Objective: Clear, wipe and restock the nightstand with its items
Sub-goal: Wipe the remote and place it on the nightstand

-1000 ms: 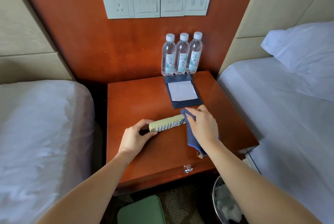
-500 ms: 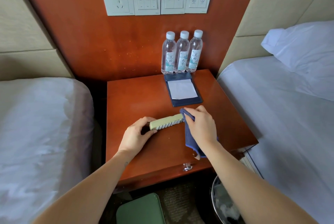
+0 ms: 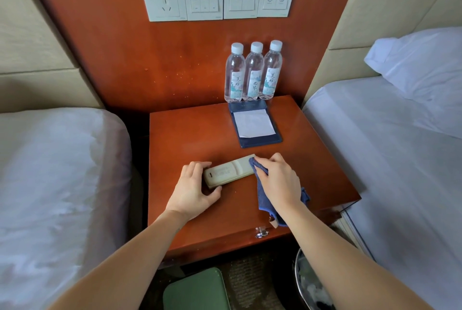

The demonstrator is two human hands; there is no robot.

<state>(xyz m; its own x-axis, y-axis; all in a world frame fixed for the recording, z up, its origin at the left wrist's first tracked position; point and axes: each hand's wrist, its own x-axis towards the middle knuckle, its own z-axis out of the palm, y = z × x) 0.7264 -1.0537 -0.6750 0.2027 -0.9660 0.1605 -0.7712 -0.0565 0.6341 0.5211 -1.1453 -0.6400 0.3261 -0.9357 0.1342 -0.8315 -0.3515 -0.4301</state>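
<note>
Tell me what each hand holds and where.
Left hand grips the cream rectangular remote control by its left end; right hand holds the blue cloth, bunched against the remote's right end.

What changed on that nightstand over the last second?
The remote was rolled in place: its button side, which faced the camera, no longer shows, and a plainer face is up. The left hand kept gripping its left end; the right hand kept the blue cloth pressed at its right end. The three bottles and the notepad stayed put.
</note>
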